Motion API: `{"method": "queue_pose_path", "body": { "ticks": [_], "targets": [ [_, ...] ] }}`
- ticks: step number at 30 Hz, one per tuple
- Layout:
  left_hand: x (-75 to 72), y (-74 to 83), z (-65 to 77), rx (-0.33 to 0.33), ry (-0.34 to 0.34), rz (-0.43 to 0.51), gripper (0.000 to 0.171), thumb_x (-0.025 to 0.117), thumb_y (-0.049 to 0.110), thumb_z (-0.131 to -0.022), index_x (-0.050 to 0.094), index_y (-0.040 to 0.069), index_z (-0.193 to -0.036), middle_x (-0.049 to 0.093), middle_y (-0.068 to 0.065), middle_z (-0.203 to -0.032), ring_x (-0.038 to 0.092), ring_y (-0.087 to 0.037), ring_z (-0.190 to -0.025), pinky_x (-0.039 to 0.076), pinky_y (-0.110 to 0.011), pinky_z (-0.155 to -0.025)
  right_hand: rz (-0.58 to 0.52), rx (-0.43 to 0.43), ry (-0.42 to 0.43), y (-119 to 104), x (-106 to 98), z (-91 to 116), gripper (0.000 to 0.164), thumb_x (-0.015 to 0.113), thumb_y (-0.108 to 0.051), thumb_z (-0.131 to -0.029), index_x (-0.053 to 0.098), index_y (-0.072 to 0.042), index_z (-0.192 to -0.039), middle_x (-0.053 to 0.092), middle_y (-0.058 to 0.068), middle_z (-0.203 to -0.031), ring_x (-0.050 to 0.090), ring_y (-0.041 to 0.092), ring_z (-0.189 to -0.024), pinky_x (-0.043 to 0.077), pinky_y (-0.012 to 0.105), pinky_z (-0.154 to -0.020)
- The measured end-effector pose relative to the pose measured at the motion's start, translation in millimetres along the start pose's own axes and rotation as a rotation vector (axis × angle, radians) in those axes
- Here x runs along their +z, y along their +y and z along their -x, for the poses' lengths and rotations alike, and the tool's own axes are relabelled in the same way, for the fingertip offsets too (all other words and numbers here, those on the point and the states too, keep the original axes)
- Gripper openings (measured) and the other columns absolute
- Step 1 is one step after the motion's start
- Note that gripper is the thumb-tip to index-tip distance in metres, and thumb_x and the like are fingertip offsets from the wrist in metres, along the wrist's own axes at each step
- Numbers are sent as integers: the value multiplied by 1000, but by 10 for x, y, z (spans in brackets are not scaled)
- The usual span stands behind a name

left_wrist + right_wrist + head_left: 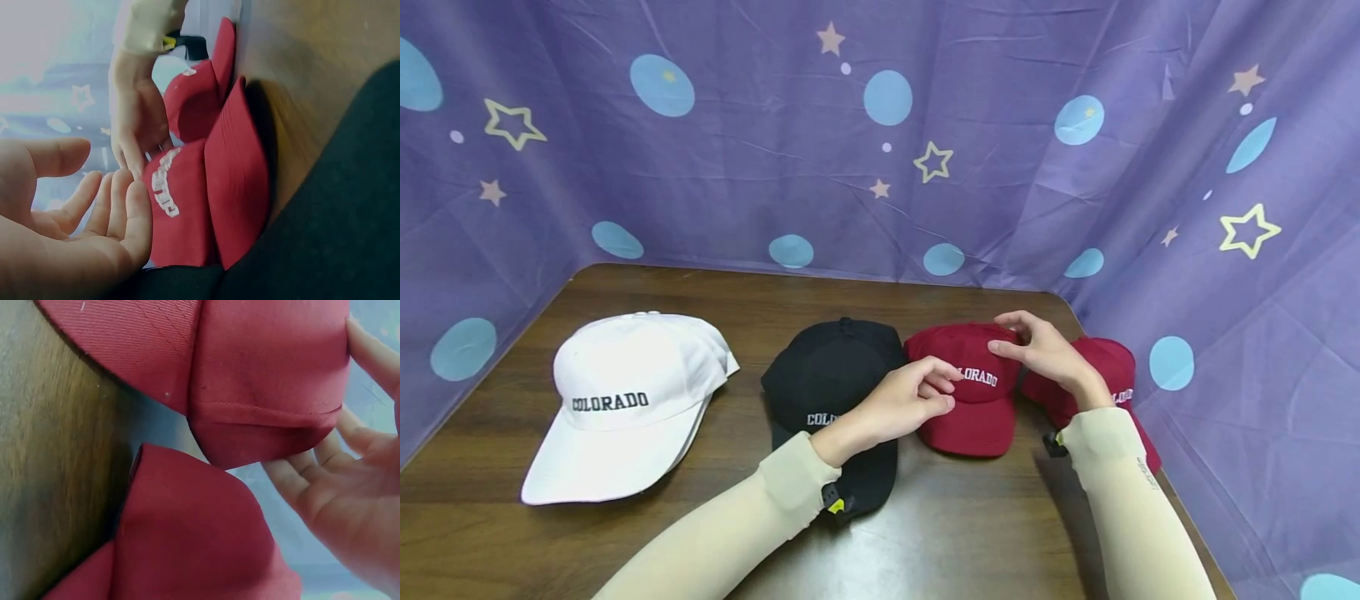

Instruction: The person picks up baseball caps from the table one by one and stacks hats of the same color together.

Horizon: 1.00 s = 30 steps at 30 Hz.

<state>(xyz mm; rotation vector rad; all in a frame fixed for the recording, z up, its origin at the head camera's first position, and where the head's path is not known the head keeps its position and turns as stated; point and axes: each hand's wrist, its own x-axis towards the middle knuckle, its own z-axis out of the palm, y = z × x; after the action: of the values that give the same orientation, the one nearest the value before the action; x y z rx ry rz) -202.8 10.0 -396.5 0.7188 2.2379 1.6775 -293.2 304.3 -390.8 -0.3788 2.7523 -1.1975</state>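
A red cap (967, 427) with white COLORADO lettering rests on the table, its brim facing me. My right hand (1041, 346) is at the crown's upper right; in the right wrist view its fingertips (284, 475) touch the crown's side, loosely bent, with the thumb apart from them. At the crown's left, my left hand (917, 396) hovers with relaxed, slightly bent fingers and nothing between them. Under the left forearm and hand lies a black cap (835, 358), its lettering partly covered. A second red cap (1105, 358) sits behind the right wrist, partly hidden.
White caps (625, 358), seemingly stacked with a second brim edge showing, lie at the left of the brown wooden table (955, 517). Purple cloth (760, 158) with stars and dots hangs behind and along both sides. A black strap (1055, 444) is at the right wrist.
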Motion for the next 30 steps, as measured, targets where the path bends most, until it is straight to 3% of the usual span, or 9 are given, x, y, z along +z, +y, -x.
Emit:
{"method": "queue_pose_path", "body": {
  "ticks": [4,8,17,23,30],
  "targets": [
    [-67,-26,-19,-10,37,-18,36,70,10,-100,65,7,-135,70,-15,-125,69,-14,-100,56,-30,-91,-56,-32,1,-35,-22,68,58,80,-28,-97,57,-9,-146,66,18,-118,63,27,-97,55,33,-80],
    [-72,4,-90,-21,70,-20,38,69,12,-101,63,7,-138,67,-13,-131,68,-20,-110,56,-35,-96,-74,-80,-1,-29,-61,137,55,81,-24,-97,58,-10,-144,66,16,-114,64,25,-96,54,28,-81],
    [-85,155,-501,-113,167,-63,51,63,28,-106,50,13,-152,53,-8,-154,42,-27,-145,39,-49,-118,-81,-226,30,-50,-85,330,52,82,-12,-95,58,-8,-141,66,14,-115,65,22,-94,53,23,-82],
    [-164,122,-676,-220,87,-136,59,56,39,-108,41,14,-160,44,-9,-163,26,-29,-154,31,-50,-123,-105,-254,24,-129,-116,487,52,81,-10,-95,58,-10,-142,66,12,-115,65,21,-96,53,23,-85],
    [-194,114,-704,-244,-49,-170,62,56,44,-109,40,15,-161,41,-12,-164,25,-36,-153,32,-55,-121,-172,-295,-14,-104,-207,612,50,75,-2,-98,58,-8,-144,64,12,-121,66,18,-102,54,22,-85]
  ]
}}
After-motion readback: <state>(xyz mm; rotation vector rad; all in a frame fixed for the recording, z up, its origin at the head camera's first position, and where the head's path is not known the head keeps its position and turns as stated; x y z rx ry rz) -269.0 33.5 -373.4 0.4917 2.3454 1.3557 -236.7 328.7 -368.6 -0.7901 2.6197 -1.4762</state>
